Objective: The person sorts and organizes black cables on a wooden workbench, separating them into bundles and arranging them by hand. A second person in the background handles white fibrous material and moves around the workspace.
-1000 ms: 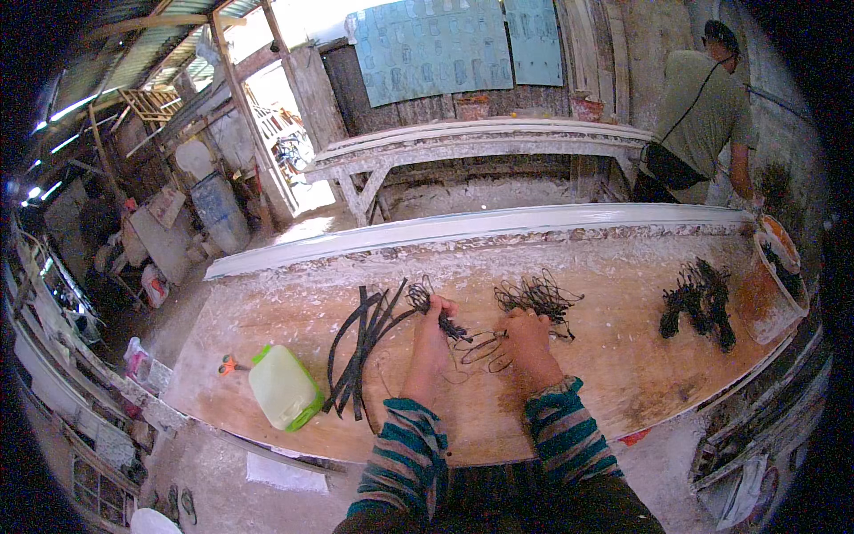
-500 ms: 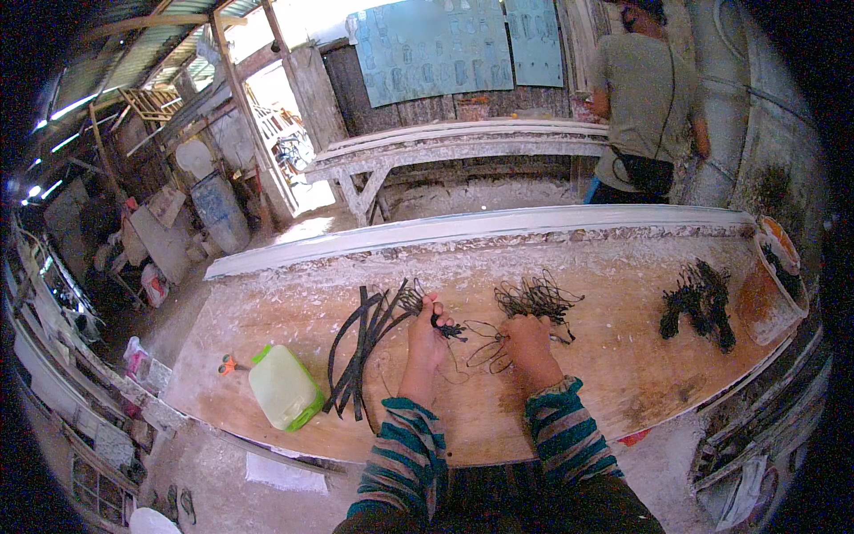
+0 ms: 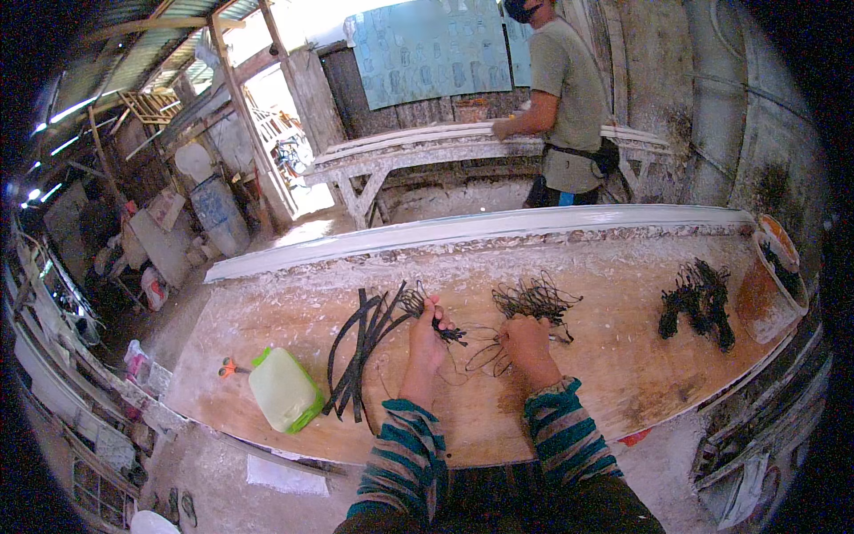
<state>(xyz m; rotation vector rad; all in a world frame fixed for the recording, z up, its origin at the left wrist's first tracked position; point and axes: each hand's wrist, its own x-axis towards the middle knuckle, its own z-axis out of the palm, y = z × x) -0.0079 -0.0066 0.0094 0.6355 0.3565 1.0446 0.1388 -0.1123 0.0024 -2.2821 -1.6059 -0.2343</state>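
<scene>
- Fingers of the left hand (image 3: pixel 427 334) pinched a black wire tie (image 3: pixel 449 334) above the wooden table (image 3: pixel 614 374).
- Right hand (image 3: pixel 525 343) curled closed on thin wire loops (image 3: pixel 485 356).
- Pale green flat container (image 3: pixel 285 390) lay left, beside black strips (image 3: pixel 360 351).

Clutter on the plaster-dusted wooden workbench (image 3: pixel 623 392)

A pale green plastic container (image 3: pixel 285 390) lies beside orange-handled scissors (image 3: pixel 233 367); long black rubber strips (image 3: pixel 360 351) fan out nearby, and an orange bucket (image 3: pixel 767 283) stands at the far right, with another person (image 3: pixel 565 98) behind.
</scene>
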